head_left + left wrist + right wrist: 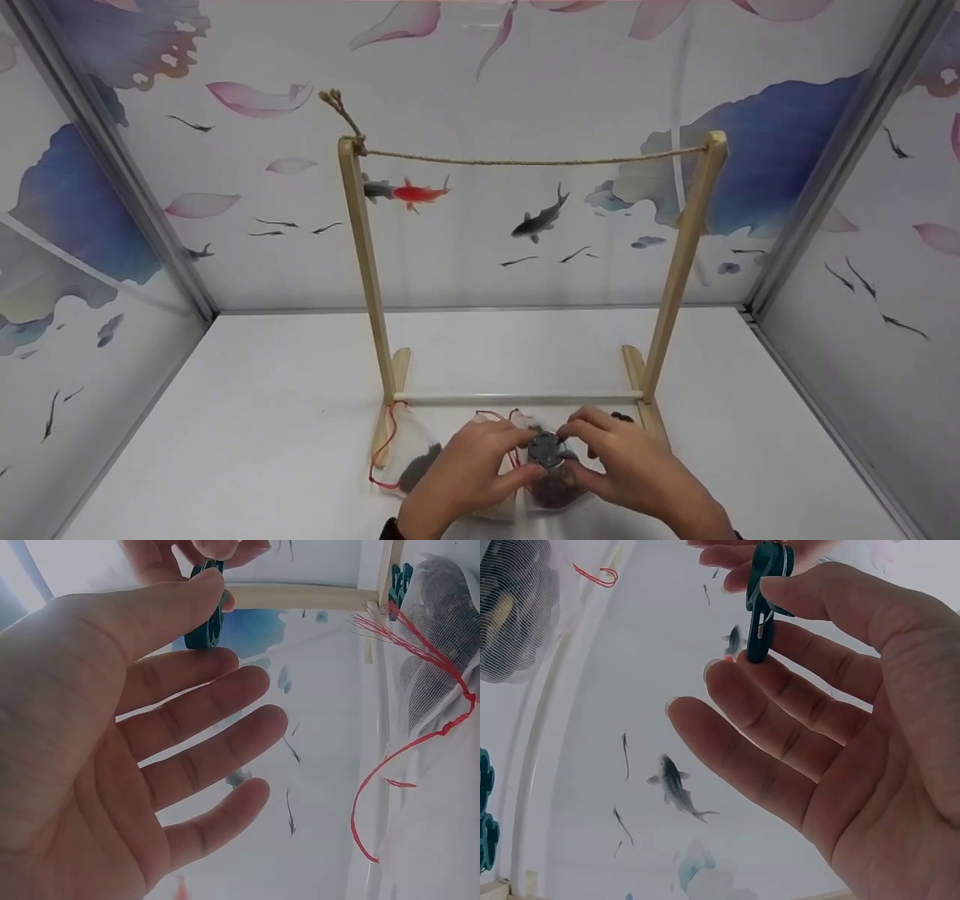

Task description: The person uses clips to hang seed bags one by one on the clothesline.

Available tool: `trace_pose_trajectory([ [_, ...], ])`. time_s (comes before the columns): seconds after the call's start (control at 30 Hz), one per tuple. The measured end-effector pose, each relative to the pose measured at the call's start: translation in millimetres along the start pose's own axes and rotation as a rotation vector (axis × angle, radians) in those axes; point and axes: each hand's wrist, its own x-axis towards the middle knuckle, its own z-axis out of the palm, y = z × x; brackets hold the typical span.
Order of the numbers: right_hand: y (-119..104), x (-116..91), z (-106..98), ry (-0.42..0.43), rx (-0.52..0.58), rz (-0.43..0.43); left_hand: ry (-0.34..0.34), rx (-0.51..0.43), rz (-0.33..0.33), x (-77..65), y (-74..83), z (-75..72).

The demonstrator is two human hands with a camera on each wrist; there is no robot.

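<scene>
A dark green plastic clip (546,448) is held between both hands above the bags. My left hand (474,463) pinches one side of it with the thumb and index finger; the other fingers are spread in the left wrist view. From the opposite side, my right hand (628,466) grips the same clip (759,615) between thumb and fingers. Beneath the hands lies a mesh bag with dark reddish contents (553,491), partly covered. To its left are a pale-filled bag (491,511), mostly hidden, and a bag with dark grey contents (420,466). Red drawstrings (384,480) trail from the bags.
A wooden stand (367,270) with a twine line (525,162) across its top rises behind the hands. A white bar (517,397) joins its posts low down. More dark green clips (621,417) lie by the right post. Printed panels enclose the white table (247,420).
</scene>
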Motion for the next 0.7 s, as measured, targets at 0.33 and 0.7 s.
trace_pose_trajectory([
  [0.33, -2.2, 1.2, 3.6, 0.017, 0.017, -0.049, -0.005, -0.013, -0.023, 0.3, 2.0, 0.2],
  [0.7, 0.4, -1.4, 1.1, 0.024, -0.013, 0.011, 0.061, -0.047, -0.024, -0.2, 1.1, -5.4],
])
